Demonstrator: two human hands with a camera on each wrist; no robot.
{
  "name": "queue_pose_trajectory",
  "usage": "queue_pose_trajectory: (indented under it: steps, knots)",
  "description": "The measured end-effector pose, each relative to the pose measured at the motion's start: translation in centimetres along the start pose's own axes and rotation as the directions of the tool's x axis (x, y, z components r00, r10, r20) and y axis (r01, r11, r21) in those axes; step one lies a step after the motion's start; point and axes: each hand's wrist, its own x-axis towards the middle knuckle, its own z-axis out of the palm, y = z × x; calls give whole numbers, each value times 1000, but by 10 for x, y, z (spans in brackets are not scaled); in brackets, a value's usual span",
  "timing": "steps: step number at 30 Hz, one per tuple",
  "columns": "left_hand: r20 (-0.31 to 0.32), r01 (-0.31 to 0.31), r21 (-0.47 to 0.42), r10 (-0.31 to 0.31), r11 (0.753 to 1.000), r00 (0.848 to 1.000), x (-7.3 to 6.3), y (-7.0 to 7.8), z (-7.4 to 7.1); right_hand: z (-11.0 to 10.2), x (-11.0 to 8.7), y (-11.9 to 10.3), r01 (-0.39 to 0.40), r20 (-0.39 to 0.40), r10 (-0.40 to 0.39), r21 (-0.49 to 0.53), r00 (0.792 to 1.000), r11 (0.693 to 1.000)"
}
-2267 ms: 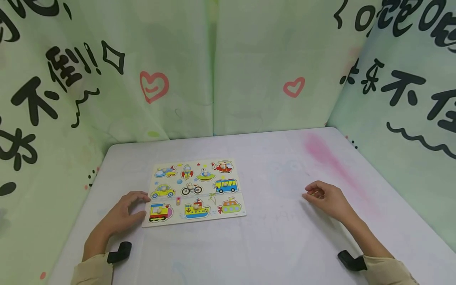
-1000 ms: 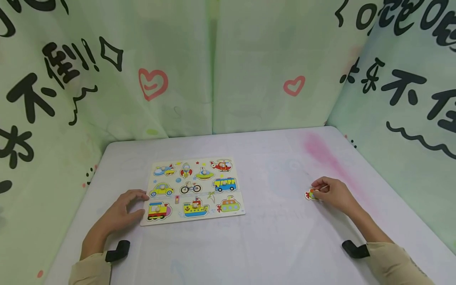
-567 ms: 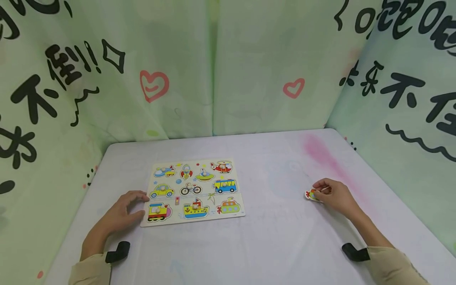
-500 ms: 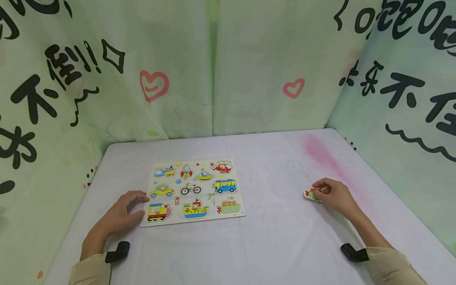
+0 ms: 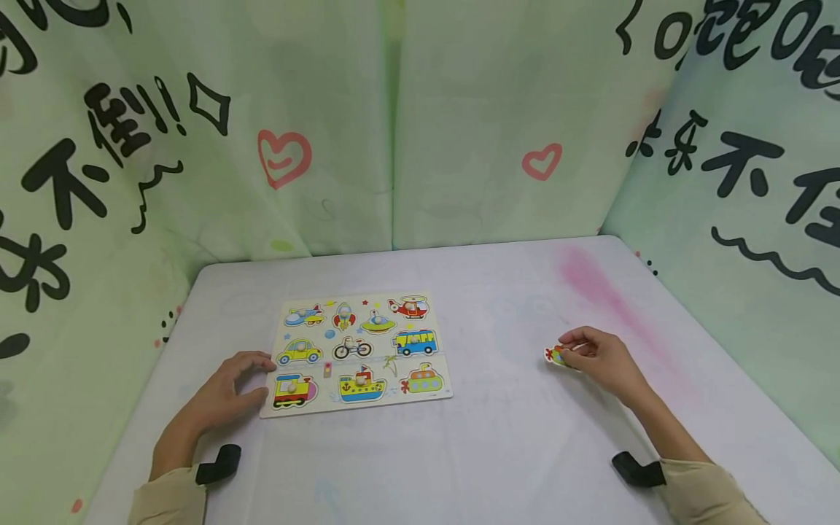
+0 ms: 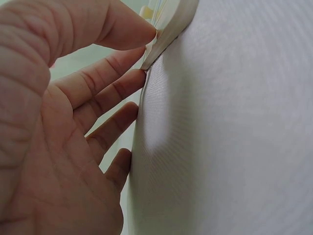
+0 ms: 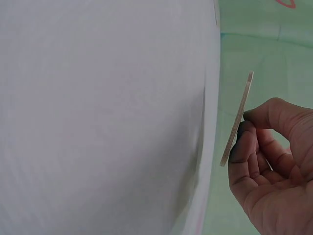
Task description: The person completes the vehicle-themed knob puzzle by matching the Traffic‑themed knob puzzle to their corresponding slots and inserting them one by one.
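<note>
A flat white puzzle board [image 5: 367, 407] printed with vehicles such as a bus, a bicycle and a boat lies on the left half of the table. My left hand [image 5: 226, 386] touches its left edge with thumb and fingertips; in the left wrist view the fingers [image 6: 115, 93] reach out fairly straight along that edge. Well to the right of the board, my right hand [image 5: 600, 361] pinches a small puzzle piece [image 5: 553, 355] with red, yellow and green print and a white border. The right wrist view shows this thin wooden piece [image 7: 238, 115] edge-on, raised off the table, fingertips behind it.
The white-covered table [image 5: 499, 452] has a pink stain at the far right. Pale green cloth walls [image 5: 459, 197] with black lettering and red hearts enclose its back and sides. A black wrist mount [image 5: 638, 470] sits at each cuff.
The puzzle piece, not visible in the oldest frame, shows in my right hand from the second frame on. Hand and piece have since shifted a little left. My left hand stays put.
</note>
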Motion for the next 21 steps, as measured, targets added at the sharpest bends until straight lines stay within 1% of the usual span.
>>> queue_pose_trajectory:
  steps: [5, 14, 17, 21]
  knots:
    - [-1, 2, -2, -2, 1000, 1000, -1, 0, 0, 6, 2, -8, -5, 24, 4, 35, 1000, 999]
    - [-6, -5, 1, 5, 1000, 1000, 0, -1, 0, 19, 5, -25, 17, 64, -24, 99, 998, 995]
    - [-10, -13, -2, 13, 1000, 1000, 1, 0, 0, 25, 5, -30, 20, 82, -29, 115, 996, 993]
    - [-7, -8, -3, 8, 1000, 1000, 0, 0, 0, 34, 7, -38, 25, 107, -40, 136, 993, 990]
